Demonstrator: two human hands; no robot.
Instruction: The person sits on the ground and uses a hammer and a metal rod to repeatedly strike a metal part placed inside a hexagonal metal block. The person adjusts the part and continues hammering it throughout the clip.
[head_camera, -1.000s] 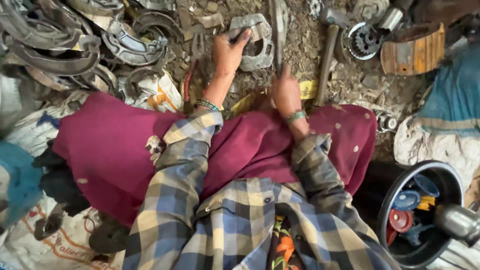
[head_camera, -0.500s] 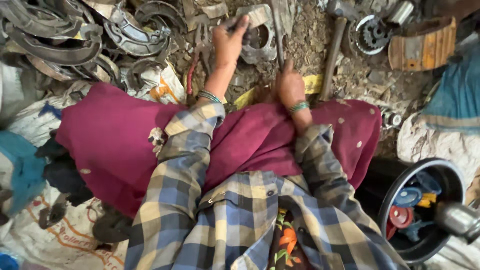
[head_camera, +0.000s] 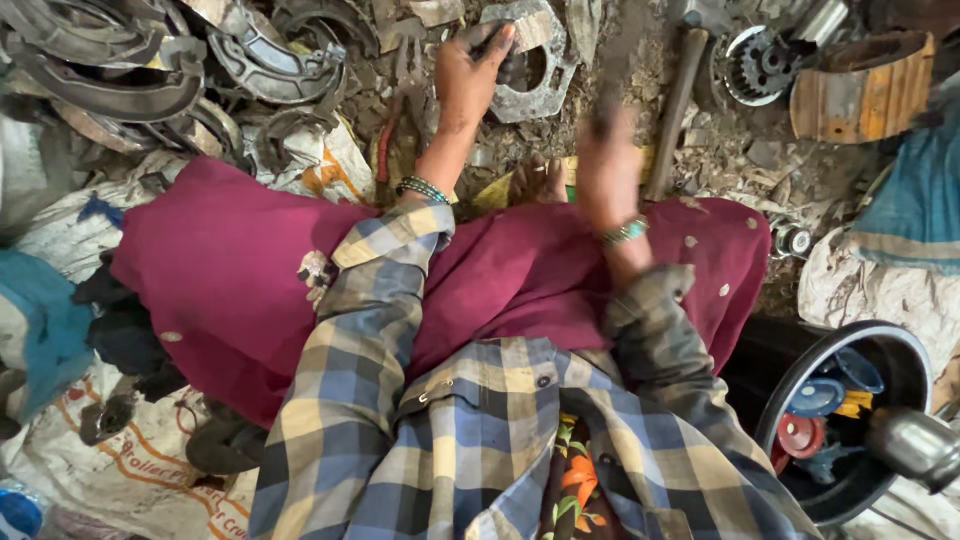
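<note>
My left hand (head_camera: 468, 78) reaches forward and grips the edge of a flat grey metal plate with a hole (head_camera: 540, 62) lying on the dirty ground. My right hand (head_camera: 608, 170) is raised over my lap in a fist and is blurred by motion. A dark blurred streak (head_camera: 622, 60) rises from it, and I cannot tell whether the hand holds it. Both wrists wear bead bangles. A maroon cloth (head_camera: 250, 270) covers my lap, and my bare toes (head_camera: 540, 180) show between the hands.
Several curved metal shoes (head_camera: 120, 80) are piled at the top left. A wooden-handled hammer (head_camera: 680, 100), a toothed gear (head_camera: 750, 62) and an orange-lined curved part (head_camera: 860, 90) lie at the top right. A black round tub (head_camera: 800, 380) with blue and red parts stands at the lower right.
My right hand has lifted from beside my lap and is now blurred in motion. My left hand has kept its hold on the grey plate. The view has shifted slightly.
</note>
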